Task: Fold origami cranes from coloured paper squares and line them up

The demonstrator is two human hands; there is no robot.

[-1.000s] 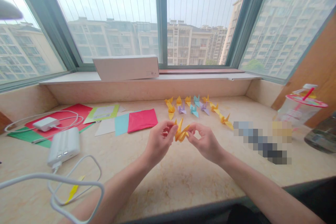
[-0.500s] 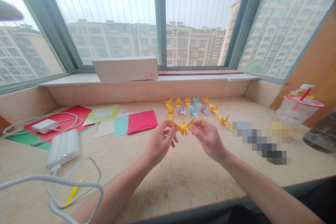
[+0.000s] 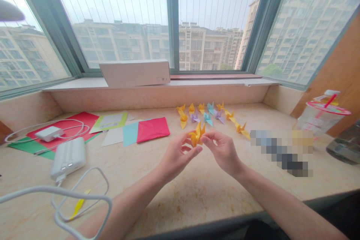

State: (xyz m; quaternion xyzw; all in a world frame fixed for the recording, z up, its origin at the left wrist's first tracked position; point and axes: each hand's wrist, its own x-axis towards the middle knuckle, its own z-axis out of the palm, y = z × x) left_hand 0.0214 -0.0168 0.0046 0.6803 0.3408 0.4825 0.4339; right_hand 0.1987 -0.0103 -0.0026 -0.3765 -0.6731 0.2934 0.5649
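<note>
An orange paper crane (image 3: pixel 197 136) is held up over the marble sill between both hands. My left hand (image 3: pixel 177 155) pinches it from below and to the left. My right hand (image 3: pixel 222 150) pinches its right side with thumb and forefinger. The crane's wings are folded close together and point up. Behind the hands, several finished paper cranes (image 3: pixel 208 116) in orange, purple and turquoise lie in a loose row.
Sheets of coloured paper (image 3: pixel 152 128) lie to the left, with a white power bank (image 3: pixel 68 156), a charger (image 3: pixel 49 133) and looping white cables (image 3: pixel 81 198). A white box (image 3: pixel 135 72) stands on the window ledge. A plastic cup with a pink lid (image 3: pixel 320 118) is at the right.
The crane's wings, spread wide half a second ago, are now closed up together. Both hands have shifted slightly and re-gripped it.
</note>
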